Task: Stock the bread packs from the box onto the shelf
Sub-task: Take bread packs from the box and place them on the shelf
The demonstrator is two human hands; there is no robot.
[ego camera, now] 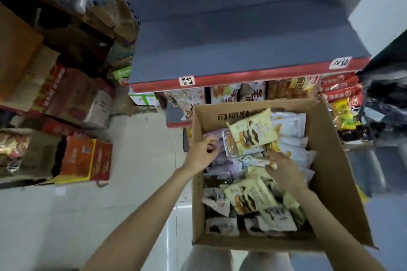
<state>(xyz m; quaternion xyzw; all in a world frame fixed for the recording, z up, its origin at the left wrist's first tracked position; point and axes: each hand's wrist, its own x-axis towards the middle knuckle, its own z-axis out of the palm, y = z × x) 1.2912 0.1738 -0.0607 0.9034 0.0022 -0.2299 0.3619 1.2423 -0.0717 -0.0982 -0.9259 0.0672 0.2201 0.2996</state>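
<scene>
Both hands are in the box (330, 160), below the bare shelf (242, 50). Right hand (284, 167) pinches a bread pack (253, 131), lifted near the far edge. Left hand (202, 152) hovers at the left wall, fingers loosely curled, holding nothing.

A pale tiled floor (141, 160) fills the view's middle toward 8 o'clock, catching a soft glare low down. At 9 o'clock stacked cartons (72, 94) crowd the aisle (red and orange printing, too blurred to read), and an orange carton (81, 158) sits below them. At 3 o'clock a white panel (383, 11) angles in above dark wrapped goods (383, 99). The light is dim and even.
</scene>
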